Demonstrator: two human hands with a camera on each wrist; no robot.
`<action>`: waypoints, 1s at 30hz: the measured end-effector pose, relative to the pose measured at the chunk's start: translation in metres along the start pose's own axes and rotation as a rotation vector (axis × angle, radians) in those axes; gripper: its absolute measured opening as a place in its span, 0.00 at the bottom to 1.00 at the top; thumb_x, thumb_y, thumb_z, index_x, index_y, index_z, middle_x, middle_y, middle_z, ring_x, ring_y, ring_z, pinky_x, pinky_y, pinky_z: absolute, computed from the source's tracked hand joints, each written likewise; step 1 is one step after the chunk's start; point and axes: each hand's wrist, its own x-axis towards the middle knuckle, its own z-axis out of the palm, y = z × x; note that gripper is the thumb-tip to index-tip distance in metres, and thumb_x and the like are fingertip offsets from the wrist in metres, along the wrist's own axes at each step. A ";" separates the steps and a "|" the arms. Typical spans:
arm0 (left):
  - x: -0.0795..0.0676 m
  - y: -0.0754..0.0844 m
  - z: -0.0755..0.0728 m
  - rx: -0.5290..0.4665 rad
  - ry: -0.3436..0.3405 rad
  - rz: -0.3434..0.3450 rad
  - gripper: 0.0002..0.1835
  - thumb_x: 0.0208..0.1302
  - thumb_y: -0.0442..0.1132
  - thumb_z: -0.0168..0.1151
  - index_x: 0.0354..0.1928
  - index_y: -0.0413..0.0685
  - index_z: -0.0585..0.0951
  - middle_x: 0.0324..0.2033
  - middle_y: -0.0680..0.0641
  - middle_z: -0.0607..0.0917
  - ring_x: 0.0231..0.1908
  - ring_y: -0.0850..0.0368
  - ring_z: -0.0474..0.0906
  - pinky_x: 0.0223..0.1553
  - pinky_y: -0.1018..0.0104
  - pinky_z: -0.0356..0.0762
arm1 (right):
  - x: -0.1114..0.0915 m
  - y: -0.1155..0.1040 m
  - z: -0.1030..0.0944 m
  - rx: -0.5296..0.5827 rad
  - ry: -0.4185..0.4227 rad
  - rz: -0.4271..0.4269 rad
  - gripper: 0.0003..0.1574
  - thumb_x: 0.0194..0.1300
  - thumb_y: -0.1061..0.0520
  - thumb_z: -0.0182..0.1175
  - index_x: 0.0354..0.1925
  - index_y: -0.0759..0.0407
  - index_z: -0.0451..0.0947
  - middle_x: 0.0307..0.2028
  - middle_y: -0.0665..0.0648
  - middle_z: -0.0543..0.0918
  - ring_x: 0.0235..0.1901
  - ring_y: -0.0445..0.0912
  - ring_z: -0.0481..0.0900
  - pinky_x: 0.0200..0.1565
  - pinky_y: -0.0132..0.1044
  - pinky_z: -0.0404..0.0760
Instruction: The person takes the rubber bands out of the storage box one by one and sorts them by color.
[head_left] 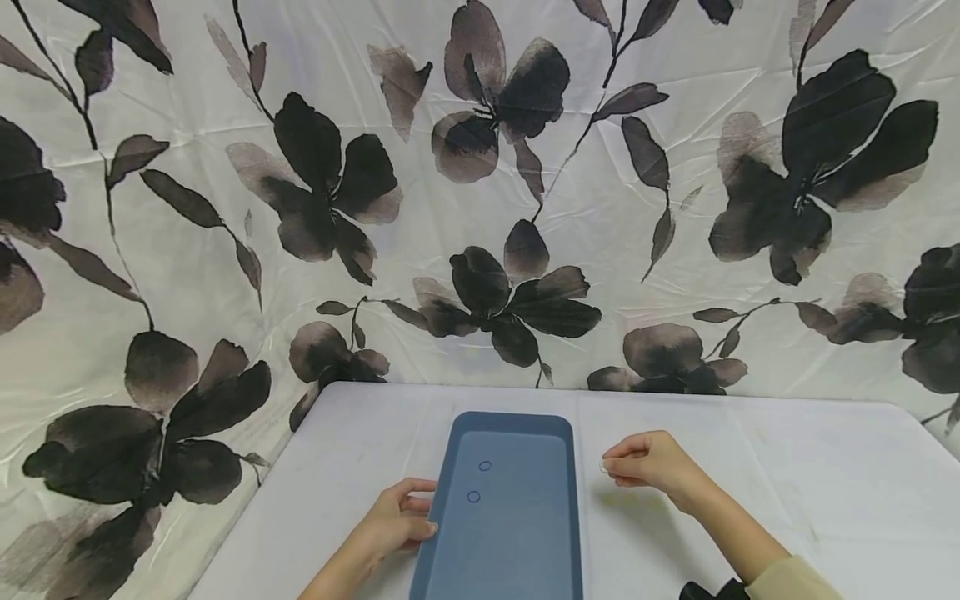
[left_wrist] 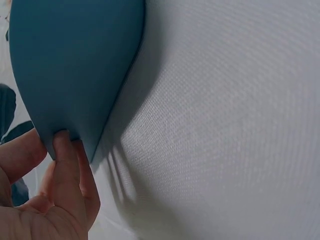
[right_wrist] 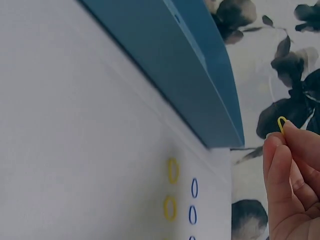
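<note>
A long blue tray (head_left: 517,533) with rounded corners lies on the table, two small blue rings (head_left: 474,497) in its far left part. My left hand (head_left: 393,521) grips the tray's left side; in the left wrist view its fingers (left_wrist: 67,170) bend against the tray wall (left_wrist: 75,65). Right of the tray, above the table, my right hand (head_left: 652,467) pinches a thin yellow ring (right_wrist: 281,123) between thumb and fingertips. Beside the tray, the right wrist view shows yellow rings (right_wrist: 170,207) and blue rings (right_wrist: 193,215) in two rows on the table.
A white-covered table (head_left: 825,475) extends on both sides of the tray. Behind it hangs a pale cloth with dark flowers (head_left: 495,308). A black object (head_left: 712,590) shows by the right sleeve (head_left: 795,581) at the lower edge.
</note>
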 end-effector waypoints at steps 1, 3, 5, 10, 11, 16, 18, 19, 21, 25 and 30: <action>0.000 -0.001 0.000 -0.001 0.001 0.000 0.33 0.46 0.22 0.62 0.59 0.31 0.66 0.39 0.39 0.78 0.32 0.54 0.79 0.34 0.58 0.81 | -0.001 0.001 -0.002 0.000 -0.001 0.002 0.16 0.57 0.64 0.64 0.38 0.79 0.78 0.31 0.61 0.84 0.30 0.43 0.82 0.35 0.34 0.82; -0.001 -0.001 -0.001 0.001 0.007 -0.001 0.33 0.46 0.22 0.62 0.59 0.32 0.67 0.40 0.39 0.78 0.32 0.54 0.79 0.34 0.58 0.81 | -0.003 0.003 -0.007 -0.003 0.002 0.004 0.17 0.56 0.64 0.64 0.38 0.80 0.77 0.31 0.60 0.85 0.30 0.43 0.82 0.35 0.35 0.82; -0.001 -0.001 -0.001 0.005 0.011 -0.001 0.33 0.46 0.21 0.62 0.59 0.32 0.67 0.39 0.39 0.78 0.32 0.54 0.79 0.33 0.59 0.81 | -0.005 0.005 -0.011 -0.010 0.005 0.009 0.18 0.57 0.64 0.64 0.39 0.80 0.77 0.31 0.60 0.84 0.30 0.42 0.82 0.35 0.34 0.82; -0.001 0.000 0.000 0.008 0.005 0.002 0.33 0.46 0.22 0.62 0.59 0.32 0.67 0.39 0.40 0.79 0.31 0.54 0.79 0.32 0.59 0.81 | -0.011 0.009 -0.022 -0.032 0.014 0.027 0.18 0.57 0.64 0.63 0.39 0.81 0.76 0.31 0.58 0.84 0.30 0.41 0.81 0.35 0.34 0.82; -0.001 0.000 0.000 0.007 0.004 0.001 0.33 0.46 0.22 0.62 0.59 0.32 0.67 0.39 0.40 0.78 0.32 0.54 0.79 0.32 0.59 0.81 | -0.011 0.010 -0.023 -0.034 0.014 0.031 0.18 0.57 0.64 0.63 0.40 0.81 0.76 0.31 0.58 0.84 0.30 0.41 0.81 0.35 0.34 0.82; -0.001 0.000 -0.001 0.005 0.008 -0.003 0.33 0.46 0.21 0.62 0.59 0.32 0.67 0.38 0.40 0.79 0.32 0.54 0.79 0.32 0.60 0.81 | -0.015 0.013 -0.031 -0.046 0.020 0.045 0.18 0.58 0.63 0.63 0.40 0.81 0.76 0.31 0.58 0.84 0.30 0.41 0.82 0.35 0.34 0.82; -0.001 0.000 0.000 0.005 0.010 -0.002 0.32 0.46 0.21 0.62 0.58 0.32 0.67 0.38 0.41 0.79 0.32 0.55 0.80 0.32 0.60 0.81 | -0.017 0.015 -0.035 -0.054 0.021 0.053 0.19 0.57 0.63 0.63 0.40 0.80 0.76 0.32 0.59 0.84 0.31 0.42 0.82 0.36 0.35 0.82; 0.000 0.000 0.000 0.004 0.010 -0.002 0.32 0.46 0.21 0.62 0.58 0.32 0.68 0.38 0.41 0.79 0.32 0.55 0.80 0.32 0.60 0.81 | -0.018 0.015 -0.037 -0.057 0.023 0.059 0.19 0.57 0.63 0.63 0.40 0.80 0.76 0.32 0.59 0.84 0.31 0.42 0.82 0.36 0.35 0.82; 0.000 0.000 0.001 0.002 0.009 0.000 0.32 0.46 0.22 0.62 0.58 0.32 0.68 0.38 0.41 0.80 0.32 0.55 0.80 0.33 0.60 0.81 | -0.021 0.018 -0.042 -0.057 0.030 0.074 0.19 0.57 0.63 0.64 0.41 0.80 0.76 0.33 0.59 0.84 0.31 0.42 0.82 0.36 0.35 0.82; 0.000 0.000 0.002 -0.008 0.003 0.001 0.32 0.46 0.22 0.62 0.59 0.32 0.67 0.38 0.41 0.79 0.32 0.55 0.80 0.33 0.59 0.81 | -0.025 0.025 -0.050 -0.065 0.047 0.100 0.20 0.57 0.62 0.64 0.41 0.80 0.76 0.33 0.59 0.84 0.32 0.41 0.82 0.36 0.34 0.82; 0.001 0.000 0.001 -0.021 -0.005 0.007 0.32 0.46 0.21 0.62 0.58 0.31 0.67 0.38 0.40 0.79 0.32 0.55 0.80 0.33 0.60 0.81 | -0.028 0.036 -0.058 -0.068 0.051 0.114 0.21 0.57 0.62 0.64 0.42 0.81 0.75 0.33 0.57 0.84 0.32 0.39 0.81 0.36 0.32 0.81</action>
